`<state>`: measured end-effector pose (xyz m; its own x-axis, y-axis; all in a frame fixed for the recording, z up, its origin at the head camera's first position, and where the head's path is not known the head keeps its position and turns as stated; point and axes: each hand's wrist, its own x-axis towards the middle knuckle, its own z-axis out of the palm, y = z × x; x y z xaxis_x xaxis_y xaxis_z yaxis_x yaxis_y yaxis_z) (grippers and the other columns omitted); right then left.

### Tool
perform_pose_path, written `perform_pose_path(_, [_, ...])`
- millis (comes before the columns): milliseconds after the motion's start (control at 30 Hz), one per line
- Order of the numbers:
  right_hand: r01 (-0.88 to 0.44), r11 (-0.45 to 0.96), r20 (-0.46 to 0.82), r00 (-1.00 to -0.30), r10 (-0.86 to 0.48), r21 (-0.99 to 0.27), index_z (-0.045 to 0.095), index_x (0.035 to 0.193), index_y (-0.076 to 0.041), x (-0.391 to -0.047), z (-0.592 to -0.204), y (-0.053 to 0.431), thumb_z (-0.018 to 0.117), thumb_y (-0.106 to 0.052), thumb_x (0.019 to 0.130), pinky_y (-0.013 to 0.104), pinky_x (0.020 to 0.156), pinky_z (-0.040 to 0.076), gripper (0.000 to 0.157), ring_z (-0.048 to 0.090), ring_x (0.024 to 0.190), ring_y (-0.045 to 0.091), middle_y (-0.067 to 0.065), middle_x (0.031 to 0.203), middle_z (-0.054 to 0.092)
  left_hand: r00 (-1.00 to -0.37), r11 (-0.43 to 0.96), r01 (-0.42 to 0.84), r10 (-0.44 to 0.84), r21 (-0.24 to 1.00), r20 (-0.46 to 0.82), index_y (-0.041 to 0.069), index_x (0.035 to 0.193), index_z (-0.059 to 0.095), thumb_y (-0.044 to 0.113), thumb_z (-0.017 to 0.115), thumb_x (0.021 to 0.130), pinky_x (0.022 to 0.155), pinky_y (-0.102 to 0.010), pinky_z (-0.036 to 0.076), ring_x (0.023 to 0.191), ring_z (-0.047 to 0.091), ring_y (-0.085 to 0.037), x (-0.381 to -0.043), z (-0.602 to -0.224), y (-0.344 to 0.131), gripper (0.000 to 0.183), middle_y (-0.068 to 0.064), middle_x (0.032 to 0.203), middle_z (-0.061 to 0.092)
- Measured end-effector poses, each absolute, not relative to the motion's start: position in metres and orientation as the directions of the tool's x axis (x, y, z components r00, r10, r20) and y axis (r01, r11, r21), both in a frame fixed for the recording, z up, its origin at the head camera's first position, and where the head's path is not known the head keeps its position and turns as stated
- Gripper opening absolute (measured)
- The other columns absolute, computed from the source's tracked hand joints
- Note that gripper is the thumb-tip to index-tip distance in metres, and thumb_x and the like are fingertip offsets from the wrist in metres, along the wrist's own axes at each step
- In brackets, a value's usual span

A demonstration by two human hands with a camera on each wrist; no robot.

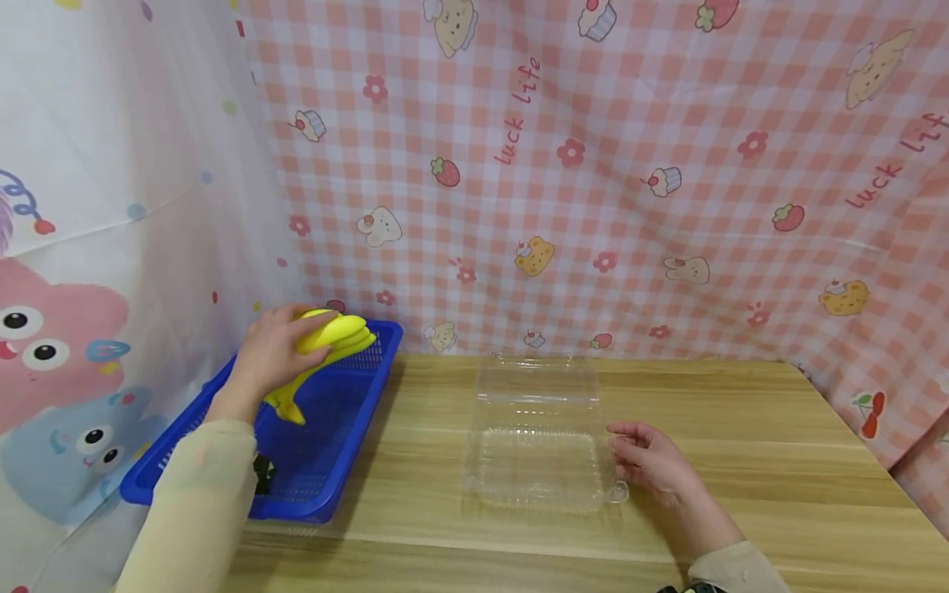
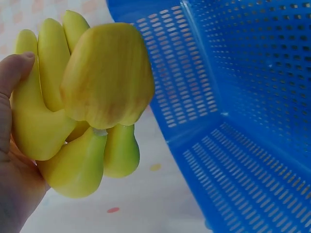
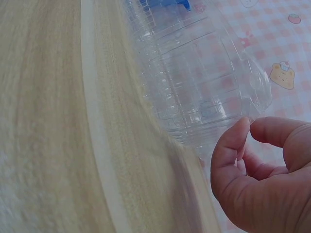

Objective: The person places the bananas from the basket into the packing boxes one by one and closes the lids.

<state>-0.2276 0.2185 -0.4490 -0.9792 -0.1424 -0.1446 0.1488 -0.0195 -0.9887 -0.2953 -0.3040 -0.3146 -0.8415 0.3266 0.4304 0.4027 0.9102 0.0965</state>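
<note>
A bunch of yellow bananas (image 1: 337,332) is held by my left hand (image 1: 276,350) above the blue plastic basket (image 1: 393,350). In the left wrist view the thumb lies over one banana (image 2: 29,111), and the thick stem end (image 2: 109,75) faces the camera. On the table, a clear plastic clamshell box (image 1: 541,469) stands with its lid (image 1: 537,383) raised at the back. My right hand (image 1: 652,461) is at the box's right side. The right wrist view shows its thumb and forefinger pinching the edge of the clear box (image 3: 194,92).
A small dark object (image 1: 263,473) lies in the basket's near left part, partly behind the left sleeve. The wooden table (image 1: 415,527) ends at a pink checked cloth (image 1: 556,206) behind and a white printed cloth (image 1: 185,165) on the left.
</note>
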Motion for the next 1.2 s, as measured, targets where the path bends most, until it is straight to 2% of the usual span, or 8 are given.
perform_pose_path(567, [0.148,-0.032,-0.142,-0.978,-0.151,-0.988,0.041,0.132,0.016,-0.227,-0.450,0.219,0.053,-0.001,0.099,0.022,0.066,0.053,0.039,0.055,0.075,0.009,0.001,0.092,0.052,-0.718,0.860,0.505,0.371,0.074,0.588,0.012,0.131,0.064,0.019,0.078,0.084,0.087,-0.062,0.038,0.109,0.049,-0.045,-0.285,-0.299,-0.284,0.049,-0.024,0.127,0.057])
perform_pose_path(800, [0.154,-0.032,-0.148,-0.978,-0.145,-0.988,0.042,0.131,0.015,-0.227,-0.449,0.218,0.053,-0.001,0.099,0.021,0.066,0.052,0.037,0.054,0.075,0.009,0.002,0.092,0.052,-0.635,0.806,0.590,0.417,0.059,0.650,0.012,0.127,0.068,0.015,0.080,0.081,0.087,-0.059,0.039,0.107,0.051,-0.043,-0.280,-0.295,-0.270,0.048,-0.023,0.122,0.059])
perform_pose_path(1100, [0.150,-0.035,-0.143,-0.979,-0.147,-0.988,0.041,0.132,0.015,-0.227,-0.449,0.218,0.052,-0.001,0.100,0.021,0.065,0.052,0.038,0.054,0.074,0.009,0.001,0.091,0.052,-0.599,0.775,0.632,0.469,0.023,0.649,0.013,0.128,0.067,0.016,0.081,0.081,0.087,-0.059,0.041,0.107,0.051,-0.041,-0.271,-0.287,-0.249,0.049,-0.021,0.122,0.059])
perform_pose_path(1200, [0.148,-0.034,-0.141,-0.979,-0.148,-0.988,0.041,0.131,0.015,-0.227,-0.449,0.218,0.052,-0.001,0.100,0.021,0.065,0.052,0.037,0.054,0.074,0.009,0.001,0.091,0.052,-0.569,0.751,0.660,0.497,0.004,0.655,0.014,0.128,0.067,0.017,0.081,0.081,0.086,-0.058,0.041,0.105,0.051,-0.041,-0.269,-0.284,-0.243,0.049,-0.021,0.122,0.059])
